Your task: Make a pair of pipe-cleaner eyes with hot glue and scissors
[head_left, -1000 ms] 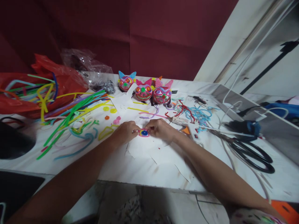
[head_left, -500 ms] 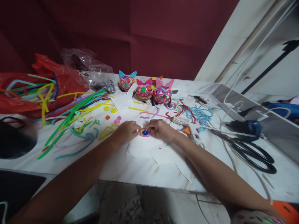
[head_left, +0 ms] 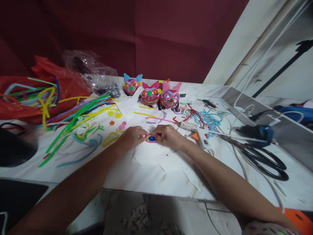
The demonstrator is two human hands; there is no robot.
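At the middle of the tabletop, left hand and right hand pinch a small coiled eye piece in their grip, seemingly unfinished, with three finished masks at twelve o'clock.

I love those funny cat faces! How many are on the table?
3 in a row at the table's back edge: blue-eared cat face leftmost, middle cat face, right cat face. Something orange behind them may hide another.

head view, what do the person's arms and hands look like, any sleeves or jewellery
Both forearms are bare, with no sleeves in view. The left hand and right hand show no gloves, and no watch or bracelet at the wrists. Rings are too small to tell.
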